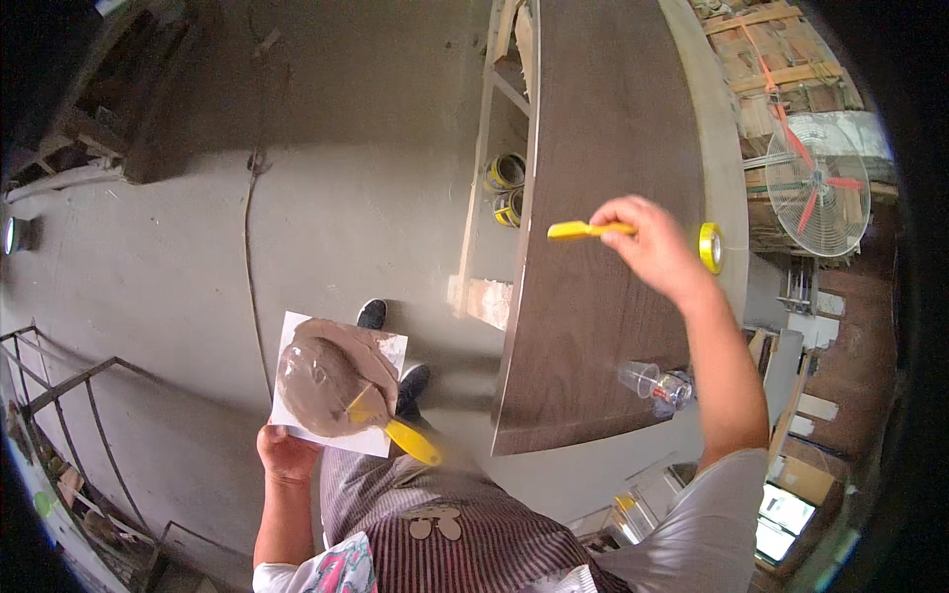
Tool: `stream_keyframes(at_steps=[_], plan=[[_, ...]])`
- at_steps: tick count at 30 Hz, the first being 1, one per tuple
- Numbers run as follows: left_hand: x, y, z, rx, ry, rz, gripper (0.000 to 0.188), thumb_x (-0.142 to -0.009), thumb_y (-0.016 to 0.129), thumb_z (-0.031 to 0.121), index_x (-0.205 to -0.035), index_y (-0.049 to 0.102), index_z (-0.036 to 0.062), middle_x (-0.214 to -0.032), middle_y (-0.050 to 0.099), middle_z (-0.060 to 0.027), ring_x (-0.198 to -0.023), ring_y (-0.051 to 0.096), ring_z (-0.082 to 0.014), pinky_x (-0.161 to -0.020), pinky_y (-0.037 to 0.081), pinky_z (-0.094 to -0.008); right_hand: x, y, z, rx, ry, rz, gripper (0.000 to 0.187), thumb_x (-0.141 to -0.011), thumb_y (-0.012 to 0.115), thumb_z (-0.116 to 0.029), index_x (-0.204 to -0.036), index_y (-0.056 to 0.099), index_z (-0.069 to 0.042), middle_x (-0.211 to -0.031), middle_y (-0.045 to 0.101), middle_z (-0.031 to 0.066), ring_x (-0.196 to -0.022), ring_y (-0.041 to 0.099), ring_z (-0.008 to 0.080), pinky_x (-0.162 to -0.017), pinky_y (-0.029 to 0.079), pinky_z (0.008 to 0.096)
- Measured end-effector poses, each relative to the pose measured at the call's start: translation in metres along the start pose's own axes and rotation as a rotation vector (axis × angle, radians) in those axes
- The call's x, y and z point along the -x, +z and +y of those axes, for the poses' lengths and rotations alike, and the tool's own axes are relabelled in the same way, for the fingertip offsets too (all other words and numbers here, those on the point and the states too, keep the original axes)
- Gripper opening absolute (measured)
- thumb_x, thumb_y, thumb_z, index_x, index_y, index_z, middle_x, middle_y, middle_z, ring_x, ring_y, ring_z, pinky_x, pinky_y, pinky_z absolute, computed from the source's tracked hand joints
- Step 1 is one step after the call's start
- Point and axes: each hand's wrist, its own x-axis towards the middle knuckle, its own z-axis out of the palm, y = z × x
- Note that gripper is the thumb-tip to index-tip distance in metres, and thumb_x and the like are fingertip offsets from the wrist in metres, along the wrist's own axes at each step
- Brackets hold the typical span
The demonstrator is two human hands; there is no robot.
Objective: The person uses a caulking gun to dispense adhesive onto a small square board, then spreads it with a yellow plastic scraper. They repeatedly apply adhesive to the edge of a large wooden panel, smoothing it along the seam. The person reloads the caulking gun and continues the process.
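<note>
My left hand [287,453] grips the lower left edge of a white board [380,447], in front of my apron. A thick mound of grey-brown putty [321,371] covers most of the board. A putty knife with a yellow handle [413,442] rests its blade in the putty, its handle sticking out past the board's edge. Over the dark wood-grain panel [603,326] on the right, my right hand [647,242] is closed round the end of a yellow scraper [573,230], seen nearly edge-on and pointing left.
A yellow tape roll [710,247] lies at the panel's right edge. Clear plastic cups [645,380] stand near its front. Two open tins [506,188] are below its left side. Farther right stands a fan [819,183]; a metal frame [74,390] is at left.
</note>
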Motion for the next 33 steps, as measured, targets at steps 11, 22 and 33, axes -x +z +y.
stream_keyframes(at_steps=[11,22,33], plan=[[0.006,-0.007,-0.008,0.004,0.121,0.132,0.087,-0.06,0.063,0.014,-0.141,0.037,-0.0039,-0.135,0.05,-0.0233,-0.125,0.05,-0.0402,-0.106,0.042,-0.0533,-0.098,-0.016,0.006,0.466,-0.081,-0.373,0.02,-0.071,0.077,-0.012,-0.085,0.067,-0.004,-0.081,0.065,0.0135,-0.08,0.064,0.0314,-0.07,0.049,0.0398],[0.008,0.003,-0.006,0.005,0.083,0.143,0.086,-0.062,0.064,0.014,-0.141,0.036,-0.0043,-0.135,0.05,-0.0226,-0.123,0.052,-0.0387,-0.105,0.044,-0.0515,-0.115,-0.005,-0.007,0.555,-0.074,-0.51,0.028,-0.065,0.082,-0.01,-0.08,0.06,-0.003,-0.079,0.065,0.0136,-0.08,0.064,0.0338,-0.067,0.049,0.0414],[0.008,0.006,-0.006,0.015,0.084,0.187,0.085,-0.063,0.064,0.013,-0.141,0.036,-0.0048,-0.134,0.051,-0.0234,-0.12,0.055,-0.0402,-0.101,0.048,-0.0514,-0.151,-0.017,-0.007,0.732,-0.116,-0.334,0.027,-0.064,0.081,-0.01,-0.076,0.058,-0.004,-0.078,0.064,0.0139,-0.081,0.064,0.0348,-0.069,0.05,0.0432]])
